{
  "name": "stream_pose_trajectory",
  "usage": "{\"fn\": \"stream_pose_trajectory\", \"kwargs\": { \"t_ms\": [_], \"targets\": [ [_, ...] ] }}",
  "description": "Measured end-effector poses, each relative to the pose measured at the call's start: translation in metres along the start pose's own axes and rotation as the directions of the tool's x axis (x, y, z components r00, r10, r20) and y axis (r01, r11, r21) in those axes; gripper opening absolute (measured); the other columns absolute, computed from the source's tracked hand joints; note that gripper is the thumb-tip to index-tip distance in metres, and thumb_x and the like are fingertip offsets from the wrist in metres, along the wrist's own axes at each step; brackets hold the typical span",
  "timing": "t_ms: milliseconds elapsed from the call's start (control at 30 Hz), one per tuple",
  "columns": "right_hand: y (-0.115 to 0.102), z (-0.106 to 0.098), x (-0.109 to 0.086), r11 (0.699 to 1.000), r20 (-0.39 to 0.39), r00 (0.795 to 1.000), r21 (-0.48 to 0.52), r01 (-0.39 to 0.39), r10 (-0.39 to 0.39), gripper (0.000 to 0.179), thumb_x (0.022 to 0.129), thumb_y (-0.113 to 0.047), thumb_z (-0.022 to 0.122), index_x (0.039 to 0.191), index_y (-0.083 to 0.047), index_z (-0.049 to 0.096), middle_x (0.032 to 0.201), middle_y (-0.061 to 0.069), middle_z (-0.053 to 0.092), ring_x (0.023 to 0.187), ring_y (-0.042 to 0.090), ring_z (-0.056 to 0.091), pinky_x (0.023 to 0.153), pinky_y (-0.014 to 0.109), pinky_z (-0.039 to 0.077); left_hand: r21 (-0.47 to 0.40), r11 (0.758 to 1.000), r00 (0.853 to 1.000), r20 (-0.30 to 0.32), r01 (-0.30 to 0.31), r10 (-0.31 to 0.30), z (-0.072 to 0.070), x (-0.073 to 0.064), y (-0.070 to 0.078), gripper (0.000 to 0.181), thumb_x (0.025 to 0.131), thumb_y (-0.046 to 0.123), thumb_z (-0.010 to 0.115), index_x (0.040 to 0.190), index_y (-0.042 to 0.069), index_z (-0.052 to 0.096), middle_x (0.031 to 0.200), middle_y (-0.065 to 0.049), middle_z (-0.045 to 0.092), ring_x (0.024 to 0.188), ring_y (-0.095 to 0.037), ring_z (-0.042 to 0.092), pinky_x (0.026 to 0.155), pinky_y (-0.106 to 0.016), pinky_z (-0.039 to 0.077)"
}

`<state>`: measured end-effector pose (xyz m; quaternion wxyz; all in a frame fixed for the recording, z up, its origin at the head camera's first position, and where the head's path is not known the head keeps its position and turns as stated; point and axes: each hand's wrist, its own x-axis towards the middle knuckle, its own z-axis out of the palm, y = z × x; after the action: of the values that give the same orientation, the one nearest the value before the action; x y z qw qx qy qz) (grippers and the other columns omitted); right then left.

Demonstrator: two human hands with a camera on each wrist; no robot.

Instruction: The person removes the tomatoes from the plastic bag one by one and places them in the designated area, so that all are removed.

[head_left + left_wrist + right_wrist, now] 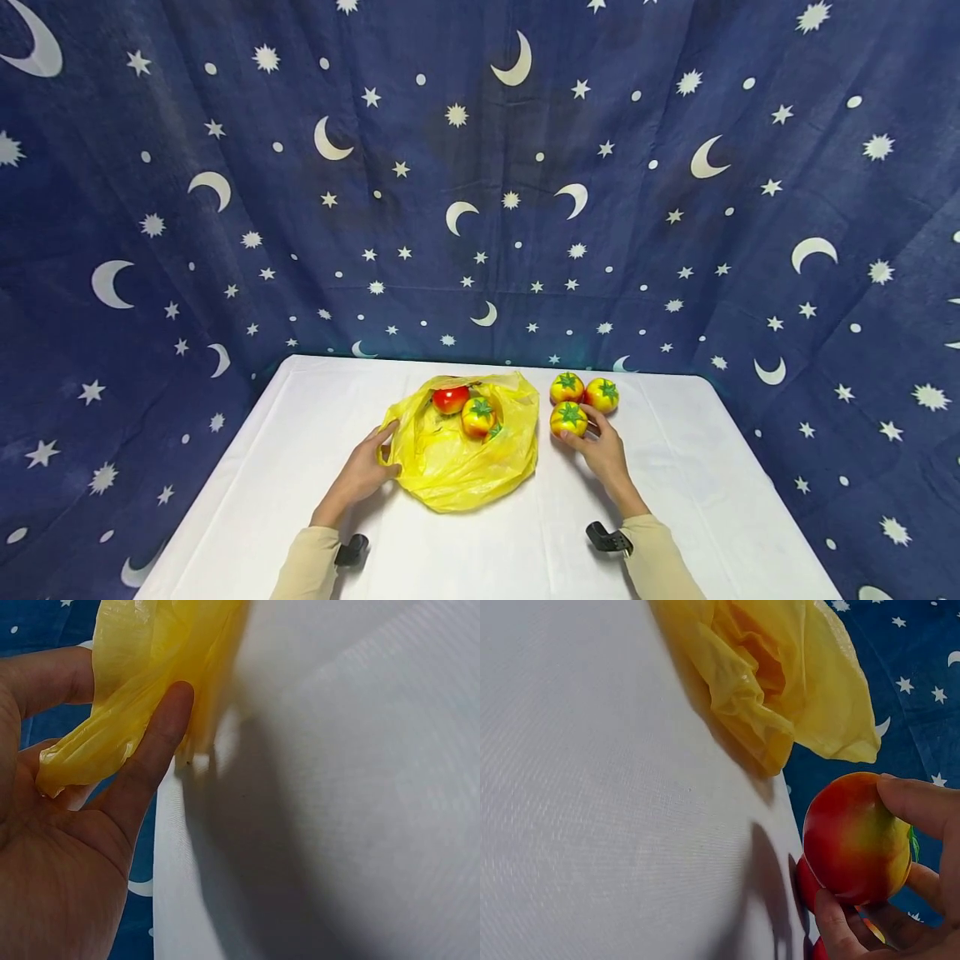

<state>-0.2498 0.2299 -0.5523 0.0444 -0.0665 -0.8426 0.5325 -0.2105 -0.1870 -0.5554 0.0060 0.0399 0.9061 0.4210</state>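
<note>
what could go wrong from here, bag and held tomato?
The soft yellow bag could sag shut, since the left hand holds it at one side only. The smooth round tomato might slip, pinched by the right hand. The two loose tomatoes just behind it could roll if knocked.

Looks like a curtained-off recording booth. Clock as on the table (pixel 487 560), 12 = far edge. Dark-blue curtain (pixel 517 125) with pale moon-and-star print, running from 9 through 12 to 3, hanging in loose vertical folds, right up close behind the far edge at 12. Same print past the table edge in both wrist views. Plain white cover (pixel 300 417) on top, faint creases toward 3, fine weave up close. Black wrist-worn gear (pixel 351 552) at 8 and 4, consistent with body-mounted cameras. Glossy, toy-like tomatoes (pixel 567 386) at 2, more like props than groceries. Can't tell what kind of building beyond the curtain.
</note>
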Motion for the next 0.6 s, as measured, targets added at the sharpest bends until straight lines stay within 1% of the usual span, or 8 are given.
{"fn": "stream_pose_trajectory", "kwargs": {
  "t_ms": [233,367,433,600],
  "targets": [
    [0.0019,0.0021,0.0025,1.0,-0.013,1.0,-0.015,-0.007,0.007,0.067,0.083,-0.022,0.077,0.142,-0.011,0.048,0.143,0.022,0.05,0.131,0.038,0.049,0.107,0.051,0.042,-0.015,1.0,1.0,0.0,-0.014,0.014,-0.0018,-0.0012,0.0006,0.085,0.073,0.004,0.076,0.15,0.009,0.04,0.149,-0.015,0.046,0.108,-0.023,0.062,0.095,-0.045,0.047],
    [0.0056,0.0051,0.0036,0.999,-0.015,1.0,-0.028,-0.021,0.02,0.066,0.082,-0.023,0.077,0.141,-0.011,0.049,0.141,0.023,0.052,0.127,0.039,0.051,0.106,0.053,0.043,-0.003,1.0,1.0,-0.002,-0.019,0.019,-0.0025,-0.0021,-0.0005,0.086,0.072,0.005,0.077,0.15,0.009,0.041,0.147,-0.013,0.048,0.105,-0.021,0.061,0.092,-0.042,0.048],
    [0.0076,0.0071,0.0045,1.0,-0.012,1.0,-0.025,-0.014,0.014,0.066,0.083,-0.022,0.077,0.141,-0.011,0.049,0.142,0.023,0.051,0.127,0.039,0.052,0.105,0.053,0.043,0.0,1.0,1.0,-0.003,-0.02,0.02,-0.0026,-0.0026,-0.0016,0.086,0.072,0.005,0.077,0.15,0.009,0.041,0.146,-0.013,0.049,0.103,-0.019,0.061,0.09,-0.04,0.048],
    [0.0079,0.0102,0.0061,1.0,-0.003,1.0,-0.012,0.006,-0.007,0.064,0.084,-0.02,0.076,0.141,-0.011,0.049,0.144,0.023,0.05,0.129,0.04,0.052,0.106,0.05,0.044,-0.01,1.0,1.0,-0.005,-0.014,0.014,-0.0028,-0.0032,-0.002,0.086,0.072,0.005,0.076,0.15,0.009,0.04,0.148,-0.013,0.047,0.108,-0.022,0.063,0.095,-0.044,0.048]
  ]
}}
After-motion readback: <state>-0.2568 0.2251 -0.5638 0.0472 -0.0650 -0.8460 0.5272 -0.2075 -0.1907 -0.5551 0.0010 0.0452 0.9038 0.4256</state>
